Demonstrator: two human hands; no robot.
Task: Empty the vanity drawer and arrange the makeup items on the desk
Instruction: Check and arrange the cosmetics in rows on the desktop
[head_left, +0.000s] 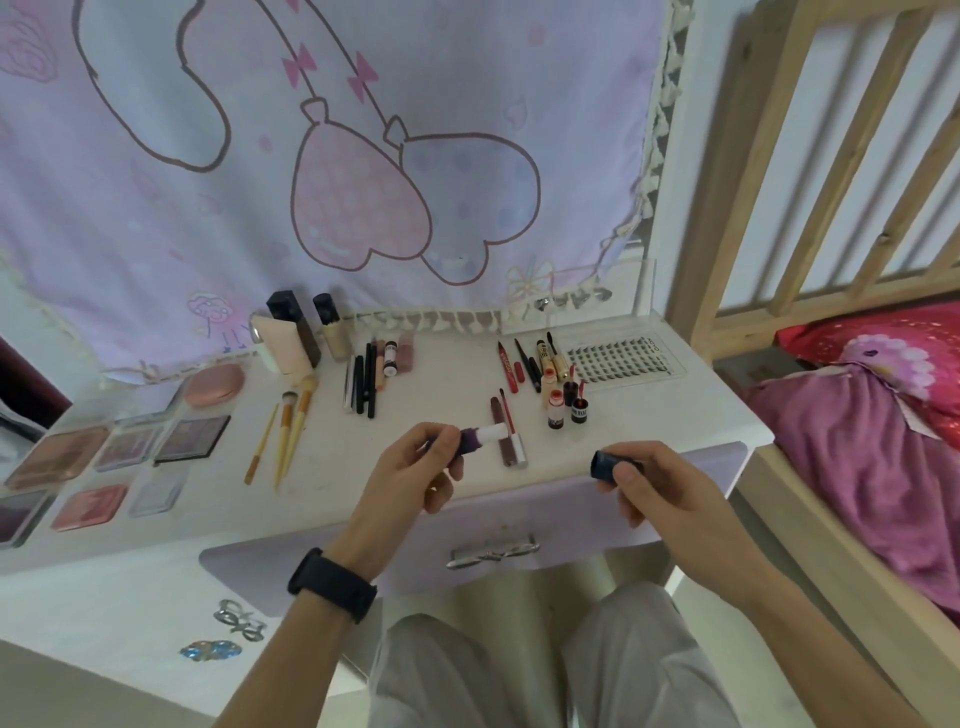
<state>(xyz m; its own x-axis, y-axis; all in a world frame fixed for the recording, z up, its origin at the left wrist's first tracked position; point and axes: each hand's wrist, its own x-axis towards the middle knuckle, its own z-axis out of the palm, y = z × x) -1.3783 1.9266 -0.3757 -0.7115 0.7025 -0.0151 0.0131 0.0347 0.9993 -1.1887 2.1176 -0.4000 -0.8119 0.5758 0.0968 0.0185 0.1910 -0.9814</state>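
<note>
Desk (441, 389) appears mostly arranged, drawer (415, 551) shut — uncapped purple tube (480, 436) is gripped by left hand (415, 467), dark cap (602, 464) pinched by right hand (660, 483).

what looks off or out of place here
Only the purple tube in the left hand: its white neck is bare, and the right hand holds a dark cap apart from it. The items on the desk lie in tidy groups, with nothing spilled.
</note>
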